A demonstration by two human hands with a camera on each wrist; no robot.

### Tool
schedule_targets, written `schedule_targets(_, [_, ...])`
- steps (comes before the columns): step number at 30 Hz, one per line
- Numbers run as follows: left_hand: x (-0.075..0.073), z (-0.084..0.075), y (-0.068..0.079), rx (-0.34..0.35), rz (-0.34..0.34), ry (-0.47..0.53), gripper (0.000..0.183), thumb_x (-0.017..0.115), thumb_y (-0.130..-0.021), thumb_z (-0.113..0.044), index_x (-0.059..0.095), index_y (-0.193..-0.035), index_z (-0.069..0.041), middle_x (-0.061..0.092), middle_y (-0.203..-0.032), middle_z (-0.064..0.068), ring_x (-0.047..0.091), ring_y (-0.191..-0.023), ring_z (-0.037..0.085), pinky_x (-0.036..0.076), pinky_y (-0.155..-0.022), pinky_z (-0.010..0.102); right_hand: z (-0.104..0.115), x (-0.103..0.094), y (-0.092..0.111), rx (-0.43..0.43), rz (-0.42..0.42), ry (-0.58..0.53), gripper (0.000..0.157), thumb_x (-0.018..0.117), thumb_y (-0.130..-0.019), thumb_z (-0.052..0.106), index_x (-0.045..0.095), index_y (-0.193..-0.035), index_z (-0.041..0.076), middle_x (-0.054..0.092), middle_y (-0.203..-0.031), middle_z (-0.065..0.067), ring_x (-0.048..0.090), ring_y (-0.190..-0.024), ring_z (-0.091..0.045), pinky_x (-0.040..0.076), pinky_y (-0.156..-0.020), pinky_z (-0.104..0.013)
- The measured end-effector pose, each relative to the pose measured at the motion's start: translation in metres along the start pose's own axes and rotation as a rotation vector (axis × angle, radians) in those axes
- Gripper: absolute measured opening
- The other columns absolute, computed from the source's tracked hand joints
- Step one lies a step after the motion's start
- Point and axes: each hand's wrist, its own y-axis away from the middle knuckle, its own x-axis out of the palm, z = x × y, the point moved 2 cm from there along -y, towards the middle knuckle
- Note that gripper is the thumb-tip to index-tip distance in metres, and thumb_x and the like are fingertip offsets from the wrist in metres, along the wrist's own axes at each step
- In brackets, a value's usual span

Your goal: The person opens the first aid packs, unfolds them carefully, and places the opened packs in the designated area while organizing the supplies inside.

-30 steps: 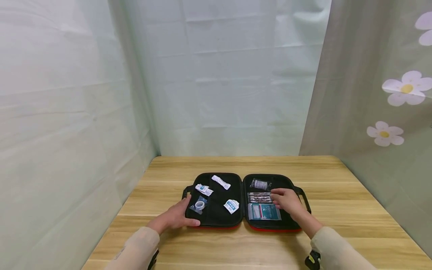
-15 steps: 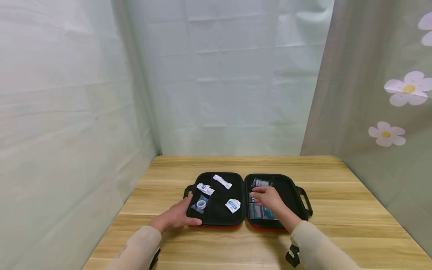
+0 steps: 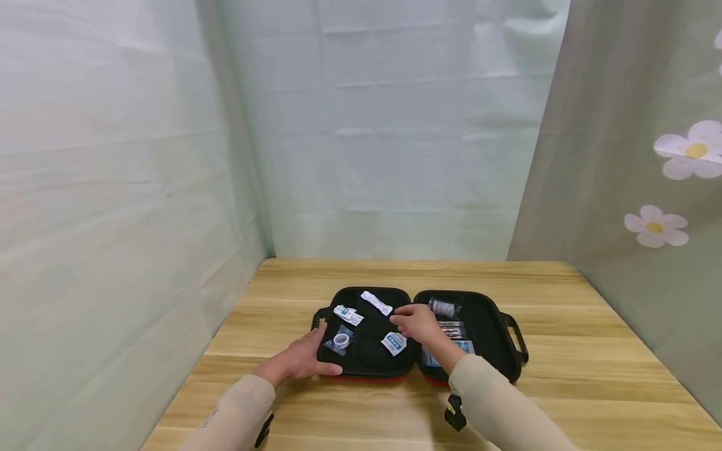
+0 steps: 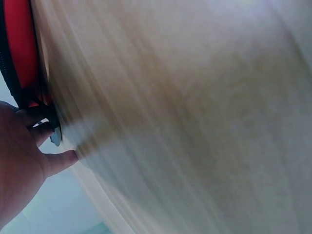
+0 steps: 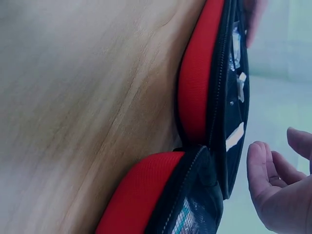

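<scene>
A black case with red sides lies unfolded on the wooden table. My left hand rests at its left front corner, thumb along the front edge and fingers by the left handle. Over the inner edge of the left half hovers my right hand, fingers bent, thumb apart in the right wrist view and nothing between them. Close by are a white packet with blue print and a long white packet. Farther left lie a bagged tape roll and small white packets.
In the right half are a wrapped bandage roll, thin wrapped strips and a blue-green packet partly hidden by my right arm. A black handle sticks out to the right. Pale curtains surround the wooden table.
My right hand has moved left from the strips in the right half to above the left half, uncovering the strips. The left hand stays at the corner. The view shifts slightly.
</scene>
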Motion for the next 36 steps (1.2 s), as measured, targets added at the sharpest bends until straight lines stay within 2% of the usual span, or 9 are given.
schedule_targets(6, [0.001,-0.001,0.0,-0.016,0.004,0.008,0.121,0.078,-0.072,-0.064,0.018,-0.158,-0.003,0.026,-0.158,0.025,0.027,-0.143,0.044,0.024,-0.114,0.058,-0.002,0.005,-0.001,0.019,0.007,0.057,0.033,0.072,-0.089,0.006,0.066,-0.117,-0.011,0.07,-0.09,-0.01,0.067,-0.075,-0.019,0.057,-0.065,-0.028])
schedule_targets(12, [-0.001,-0.001,0.0,-0.024,0.006,0.001,0.12,0.078,-0.073,-0.063,0.018,-0.157,-0.003,0.026,-0.158,0.026,0.026,-0.143,0.044,0.024,-0.114,0.058,-0.007,0.009,-0.001,0.007,-0.009,0.099,0.031,0.073,-0.087,0.006,0.068,-0.113,-0.01,0.068,-0.083,-0.008,0.063,-0.066,-0.013,0.056,-0.063,-0.026])
schedule_targets(17, [-0.001,0.0,0.002,-0.026,0.0,0.017,0.12,0.08,-0.072,-0.061,0.018,-0.157,-0.002,0.026,-0.157,0.027,0.027,-0.143,0.045,0.024,-0.113,0.059,-0.007,0.013,0.002,-0.036,-0.033,0.232,0.028,0.075,-0.085,0.01,0.072,-0.108,-0.006,0.07,-0.086,-0.009,0.063,-0.068,-0.014,0.056,-0.066,-0.031])
schedule_targets(22, [0.0,0.0,0.001,-0.002,-0.009,0.011,0.12,0.079,-0.073,-0.061,0.018,-0.157,-0.001,0.027,-0.156,0.028,0.028,-0.142,0.046,0.025,-0.113,0.059,-0.005,0.014,0.004,-0.079,-0.07,0.346,0.026,0.077,-0.083,0.014,0.075,-0.104,-0.002,0.072,-0.092,-0.011,0.063,-0.078,-0.02,0.054,-0.075,-0.037])
schedule_targets(25, [0.0,0.0,0.001,0.028,-0.025,0.006,0.119,0.08,-0.073,-0.059,0.02,-0.156,0.002,0.029,-0.155,0.029,0.03,-0.141,0.046,0.027,-0.112,0.058,-0.006,0.017,0.005,-0.099,-0.049,0.352,0.026,0.077,-0.084,0.014,0.075,-0.104,-0.002,0.073,-0.096,-0.011,0.065,-0.085,-0.023,0.054,-0.078,-0.039])
schedule_targets(29, [-0.001,-0.001,0.001,0.062,-0.042,0.022,0.118,0.081,-0.074,-0.057,0.021,-0.155,0.003,0.031,-0.153,0.029,0.032,-0.14,0.045,0.028,-0.112,0.058,-0.007,0.018,0.007,-0.14,-0.025,0.334,0.025,0.076,-0.085,0.013,0.074,-0.104,-0.003,0.073,-0.095,-0.011,0.066,-0.087,-0.024,0.054,-0.076,-0.039])
schedule_targets(33, [-0.001,-0.002,0.001,0.06,-0.04,0.048,0.118,0.081,-0.074,-0.058,0.02,-0.156,0.001,0.032,-0.154,0.027,0.034,-0.139,0.043,0.028,-0.112,0.058,-0.009,0.015,0.01,-0.183,-0.02,0.288,0.027,0.076,-0.085,0.012,0.073,-0.106,-0.004,0.073,-0.098,-0.013,0.067,-0.088,-0.025,0.055,-0.076,-0.04])
schedule_targets(36, [-0.002,-0.001,0.001,0.051,-0.044,0.029,0.115,0.079,-0.075,-0.059,0.023,-0.155,0.002,0.034,-0.153,0.026,0.035,-0.139,0.042,0.027,-0.112,0.059,-0.011,0.01,0.012,-0.206,-0.007,0.242,0.031,0.076,-0.086,0.014,0.072,-0.11,-0.005,0.072,-0.104,-0.014,0.067,-0.092,-0.027,0.056,-0.08,-0.042])
